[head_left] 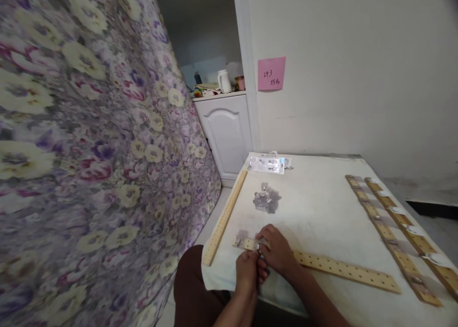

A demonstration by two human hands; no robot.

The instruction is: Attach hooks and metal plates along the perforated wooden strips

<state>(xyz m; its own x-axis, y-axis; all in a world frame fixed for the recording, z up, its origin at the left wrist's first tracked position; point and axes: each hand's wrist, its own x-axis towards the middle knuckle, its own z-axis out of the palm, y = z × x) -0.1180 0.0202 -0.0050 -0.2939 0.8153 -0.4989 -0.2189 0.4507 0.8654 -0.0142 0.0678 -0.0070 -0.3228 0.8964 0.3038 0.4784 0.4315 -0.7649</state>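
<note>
A pale wooden strip with rows of holes (343, 269) lies along the table's near side, its left part passing under my hands. My right hand (277, 247) bends over it from above, thumb and fingers closed round a small shiny metal piece (258, 246) on the strip. Just below, at the strip's near edge, my left hand (247, 271) has its fingers curled in; what they hold, if anything, is hidden. A clear plastic square with a metal fitting (242, 239) sits on the strip's left end. Farther back lies a pile of similar clear pieces (265, 200).
Another holed strip (225, 219) lies along the table's left edge. Two browner strips bearing clear pieces, the inner strip (386, 231) and the outer strip (411, 227), lie at right. Packaging (265, 164) rests at the back. A floral curtain (107, 174) hangs at left.
</note>
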